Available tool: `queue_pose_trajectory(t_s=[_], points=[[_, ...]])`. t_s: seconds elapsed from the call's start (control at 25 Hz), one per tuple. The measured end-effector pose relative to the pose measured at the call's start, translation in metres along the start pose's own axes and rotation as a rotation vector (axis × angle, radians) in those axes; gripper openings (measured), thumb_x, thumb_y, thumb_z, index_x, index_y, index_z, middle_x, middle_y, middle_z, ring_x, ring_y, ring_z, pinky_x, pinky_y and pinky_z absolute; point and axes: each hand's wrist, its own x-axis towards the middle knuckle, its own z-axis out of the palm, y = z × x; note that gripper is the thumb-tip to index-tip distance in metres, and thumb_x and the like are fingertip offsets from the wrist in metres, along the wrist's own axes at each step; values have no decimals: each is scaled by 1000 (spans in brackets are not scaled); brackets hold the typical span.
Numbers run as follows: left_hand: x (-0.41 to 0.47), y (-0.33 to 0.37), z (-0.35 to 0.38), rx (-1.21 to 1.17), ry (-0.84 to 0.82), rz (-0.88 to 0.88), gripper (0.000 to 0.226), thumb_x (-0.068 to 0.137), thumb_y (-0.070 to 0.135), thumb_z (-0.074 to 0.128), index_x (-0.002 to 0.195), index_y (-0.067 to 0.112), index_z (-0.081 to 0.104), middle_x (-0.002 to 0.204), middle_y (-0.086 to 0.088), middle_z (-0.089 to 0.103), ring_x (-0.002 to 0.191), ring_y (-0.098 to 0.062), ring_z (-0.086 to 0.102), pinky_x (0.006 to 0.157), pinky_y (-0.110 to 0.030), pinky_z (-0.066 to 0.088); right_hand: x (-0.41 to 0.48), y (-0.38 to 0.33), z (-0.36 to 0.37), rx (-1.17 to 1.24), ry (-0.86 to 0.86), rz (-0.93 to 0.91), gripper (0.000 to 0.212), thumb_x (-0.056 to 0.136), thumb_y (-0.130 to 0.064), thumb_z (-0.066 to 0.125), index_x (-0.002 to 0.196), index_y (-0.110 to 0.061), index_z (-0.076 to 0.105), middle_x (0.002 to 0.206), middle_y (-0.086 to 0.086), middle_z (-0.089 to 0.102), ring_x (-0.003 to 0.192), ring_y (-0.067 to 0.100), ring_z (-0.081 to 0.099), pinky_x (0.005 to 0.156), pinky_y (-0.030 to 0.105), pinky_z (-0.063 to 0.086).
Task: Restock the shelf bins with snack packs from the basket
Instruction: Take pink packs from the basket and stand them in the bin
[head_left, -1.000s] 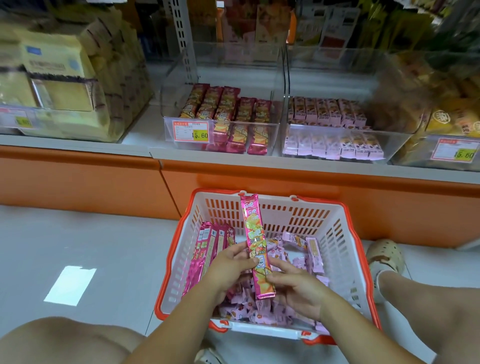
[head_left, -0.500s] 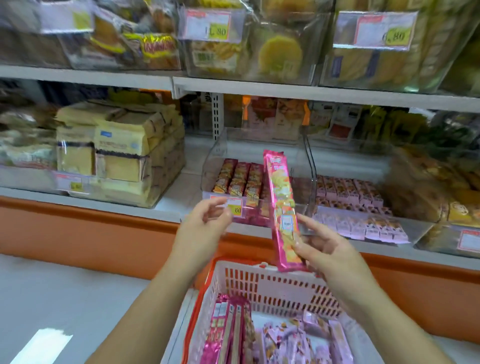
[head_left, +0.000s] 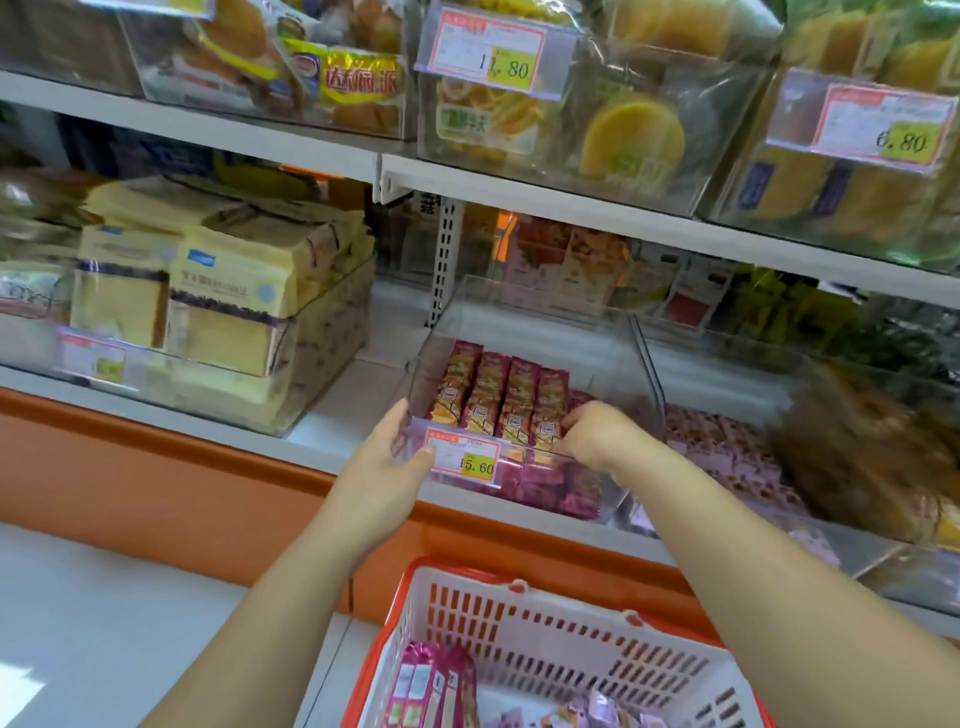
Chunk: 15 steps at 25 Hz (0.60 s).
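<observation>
A white upper shelf board (head_left: 571, 205) and lower shelf board (head_left: 348, 415) run left to right, with a perforated upright (head_left: 444, 260) between them at the far back. Below, an orange plinth (head_left: 156, 467) meets pale floor (head_left: 130, 597), with a bright light patch (head_left: 15, 691) near left.

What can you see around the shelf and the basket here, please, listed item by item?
Clear bin: one, transparent, middle shelf, centre.
Snack packs: four in the top row, more beneath, red-brown, inside that bin.
Price label: one, white, red and yellow, bin front.
Cake packs: several, pale yellow, bin at left.
Small packs: many, pink, bin at right.
Cakes: several, yellow, clear bins on the top shelf.
Basket: one, white with orange rim, below the shelf.
Long packs: a few, pink, basket's left side.
Left hand: one, touching the bin's front left corner.
Right hand: one, inside the bin, fingers curled at the packs.
</observation>
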Motion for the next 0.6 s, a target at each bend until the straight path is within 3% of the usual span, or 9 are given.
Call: queue_pose_trajectory(t_s=[0.12, 0.2, 0.32, 0.36, 0.44, 0.6], points=[[2, -4, -4, -51, -20, -15, 63, 95, 23, 57, 150, 30, 27, 147, 14, 40, 133, -1, 40, 113, -31, 30, -1, -2, -1, -105, -26, 2, 35, 86, -15, 63, 120, -6, 63, 123, 15, 63, 113, 30, 60, 93, 36, 49], [-4, -5, -5, -24, -11, -21, 59, 95, 24, 57, 148, 29, 31, 142, 16, 44, 129, -2, 44, 107, -25, 33, -17, -2, 1, -46, 121, -75, 41, 90, -15, 59, 130, -10, 55, 129, 10, 59, 106, 25, 61, 84, 32, 51], [-21, -12, -10, 117, 47, -64, 49, 94, 23, 54, 141, 30, 41, 134, 12, 51, 119, -10, 52, 103, -29, 39, -76, 14, 29, 468, 524, -349, 39, 95, -11, 48, 131, -24, 51, 113, -6, 58, 88, 7, 56, 74, 21, 46], [-27, -17, -11, 135, 59, -92, 45, 93, 21, 53, 137, 29, 46, 132, 8, 55, 116, -12, 55, 103, -34, 43, -96, 24, 49, 557, 543, -394, 36, 95, -9, 47, 124, -29, 54, 105, -9, 57, 87, 5, 55, 73, 18, 45], [-43, -30, -8, 170, 20, -130, 37, 94, 19, 53, 130, 27, 53, 125, 3, 61, 109, -14, 59, 98, -37, 48, -120, 50, 100, 565, 401, -352, 32, 95, -8, 48, 114, -32, 54, 101, -9, 55, 88, 6, 55, 71, 15, 44], [-91, -63, 10, 275, -247, -311, 32, 97, 22, 48, 128, 28, 53, 104, 8, 65, 86, -11, 63, 75, -25, 51, -133, 90, 194, 352, -252, -44, 25, 97, -21, 51, 122, -27, 52, 106, -2, 56, 87, 18, 57, 66, 17, 42]])
